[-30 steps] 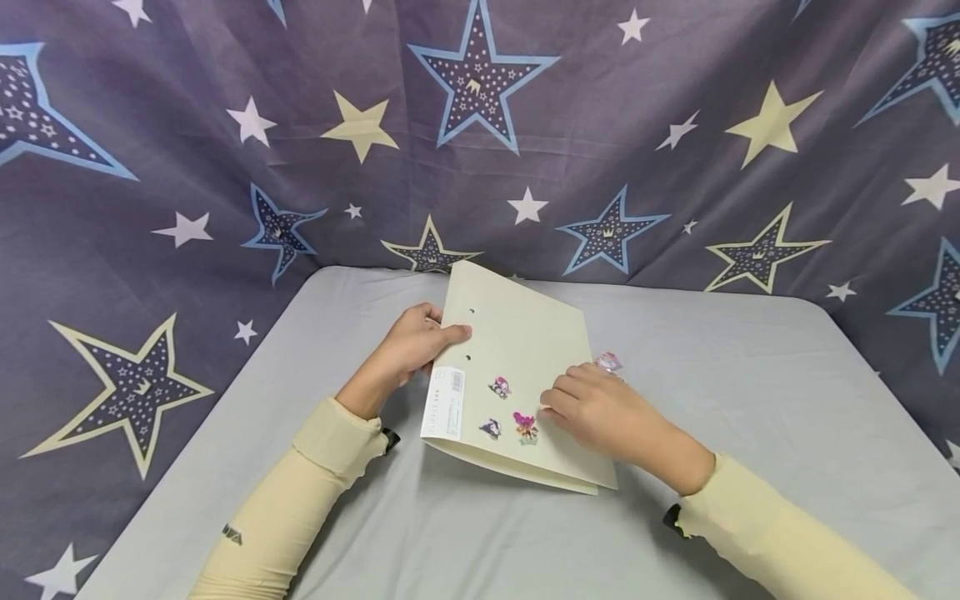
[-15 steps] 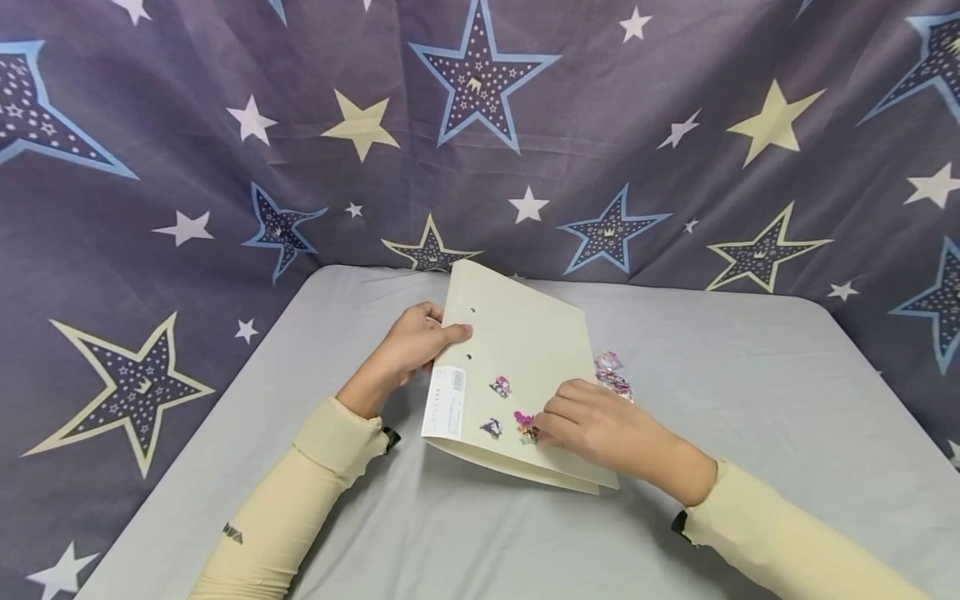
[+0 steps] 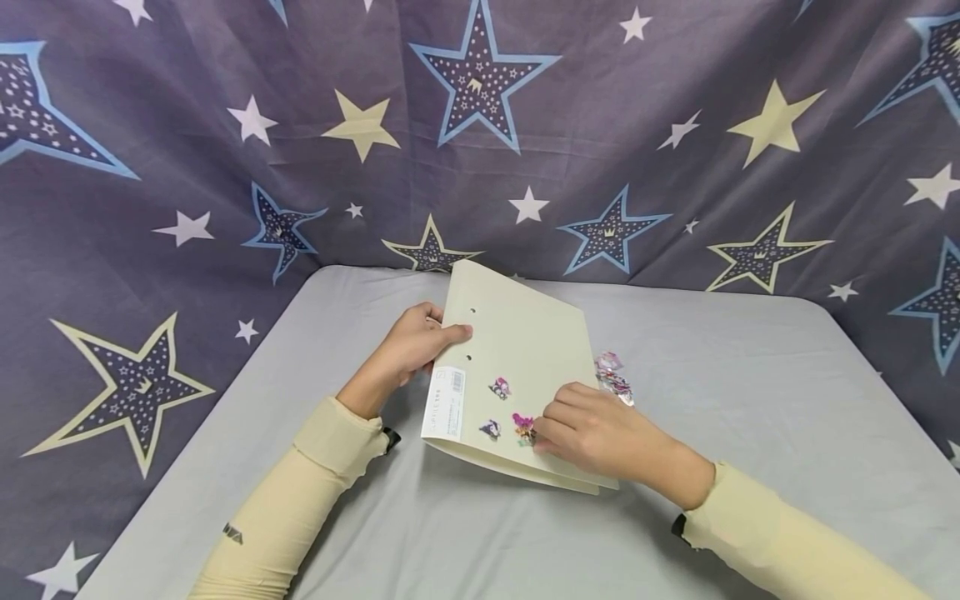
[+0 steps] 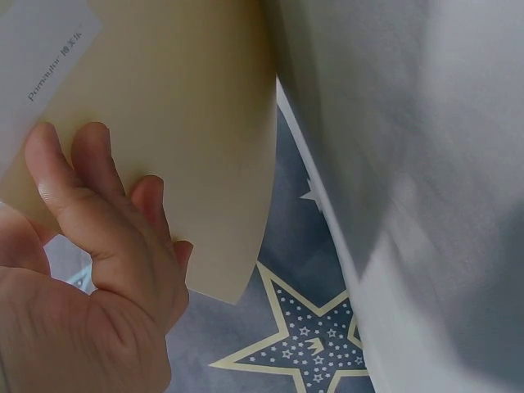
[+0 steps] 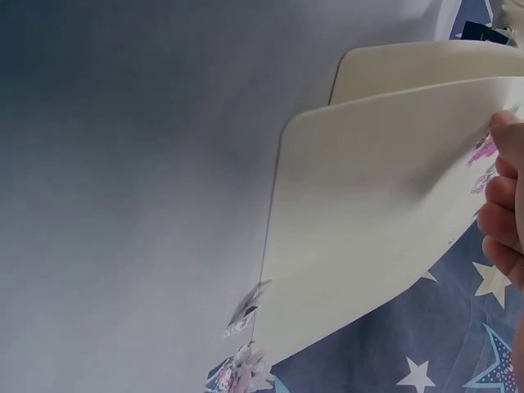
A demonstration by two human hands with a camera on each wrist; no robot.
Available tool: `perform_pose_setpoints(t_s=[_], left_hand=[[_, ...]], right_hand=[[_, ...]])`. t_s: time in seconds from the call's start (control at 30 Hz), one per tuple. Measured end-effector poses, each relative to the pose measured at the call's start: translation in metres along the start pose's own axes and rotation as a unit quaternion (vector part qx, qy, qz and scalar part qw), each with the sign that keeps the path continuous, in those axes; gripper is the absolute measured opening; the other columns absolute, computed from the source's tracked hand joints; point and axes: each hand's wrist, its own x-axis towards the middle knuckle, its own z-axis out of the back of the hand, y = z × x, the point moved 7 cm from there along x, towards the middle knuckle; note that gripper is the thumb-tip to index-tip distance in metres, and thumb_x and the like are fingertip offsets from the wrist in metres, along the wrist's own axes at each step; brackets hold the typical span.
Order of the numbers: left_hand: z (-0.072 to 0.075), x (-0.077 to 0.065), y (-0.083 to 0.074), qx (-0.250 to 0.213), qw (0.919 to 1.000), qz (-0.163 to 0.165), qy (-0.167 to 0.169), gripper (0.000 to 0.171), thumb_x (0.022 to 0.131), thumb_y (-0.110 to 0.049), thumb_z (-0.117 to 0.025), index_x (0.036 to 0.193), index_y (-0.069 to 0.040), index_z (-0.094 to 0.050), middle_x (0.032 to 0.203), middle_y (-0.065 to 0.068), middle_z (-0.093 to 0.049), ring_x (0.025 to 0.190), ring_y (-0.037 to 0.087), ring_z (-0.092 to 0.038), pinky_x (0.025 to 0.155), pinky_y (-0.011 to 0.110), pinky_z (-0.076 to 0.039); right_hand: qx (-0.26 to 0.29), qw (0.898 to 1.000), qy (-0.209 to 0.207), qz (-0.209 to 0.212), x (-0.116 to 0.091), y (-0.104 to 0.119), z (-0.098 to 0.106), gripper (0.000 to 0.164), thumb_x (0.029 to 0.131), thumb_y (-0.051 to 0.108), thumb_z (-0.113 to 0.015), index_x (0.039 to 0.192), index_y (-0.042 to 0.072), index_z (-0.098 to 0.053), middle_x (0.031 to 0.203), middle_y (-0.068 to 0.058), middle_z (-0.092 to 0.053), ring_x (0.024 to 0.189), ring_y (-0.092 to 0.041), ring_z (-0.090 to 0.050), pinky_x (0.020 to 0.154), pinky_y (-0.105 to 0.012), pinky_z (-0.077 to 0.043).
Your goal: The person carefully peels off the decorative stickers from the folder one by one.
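Observation:
A cream clip folder (image 3: 528,337) stands tilted on the bed-like grey surface, its lower edge parted. My left hand (image 3: 411,343) grips its left spine edge, thumb on the front cover; in the left wrist view its fingers (image 4: 90,209) lie against the other side. My right hand (image 3: 592,429), fingers curled, has thumb and fingertips at the right edge of a magenta and orange cartoon sticker (image 3: 522,423), partly covering it. Two small purple and pink stickers (image 3: 500,387) sit on the cover to its left. The exact fingertip contact is hidden.
Several shiny loose stickers (image 3: 615,382) lie just right of the folder. A white printed label (image 3: 445,403) covers the spine's lower end. Behind the grey sheet (image 3: 735,383) hangs a dark star-patterned cloth (image 3: 540,108).
My right hand has moved slightly left and down onto the magenta and orange sticker, uncovering more of the loose stickers. The left hand and the folder stay nearly still.

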Motion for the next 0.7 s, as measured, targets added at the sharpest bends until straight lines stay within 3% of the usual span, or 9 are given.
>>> perform_pose_setpoints(t_s=[0.13,0.4,0.7], left_hand=[[0.0,0.0,0.0,0.002,1.0,0.0,-0.001,0.043,0.092,-0.026,-0.075,0.111,0.0,-0.047,0.069,0.007,-0.068,0.039,0.012,-0.052,0.037,0.025,-0.037],[0.0,0.0,0.0,-0.001,1.0,-0.004,0.003,0.042,0.093,-0.025,-0.074,0.112,0.001,-0.047,0.07,0.008,-0.069,0.04,0.012,-0.054,0.038,0.026,-0.039],[0.0,-0.001,-0.001,0.001,1.0,-0.003,0.001,0.043,0.093,-0.025,-0.074,0.113,0.001,-0.047,0.07,0.008,-0.068,0.04,0.012,-0.053,0.037,0.025,-0.038]], right_hand=[[-0.009,1.0,0.004,0.004,0.001,0.003,-0.002,0.015,0.099,0.023,-0.069,0.099,0.008,-0.07,0.087,0.002,-0.065,0.081,-0.017,-0.057,0.082,-0.03,-0.051],[-0.04,0.999,0.008,0.035,0.0,0.012,-0.005,0.033,0.109,0.012,-0.039,0.099,0.006,-0.069,0.087,0.001,-0.065,0.081,-0.018,-0.058,0.085,-0.031,-0.052],[-0.033,0.999,0.001,0.023,0.001,0.01,-0.007,0.02,0.104,0.018,-0.055,0.099,0.008,-0.071,0.084,0.002,-0.066,0.079,-0.018,-0.058,0.082,-0.031,-0.052]])
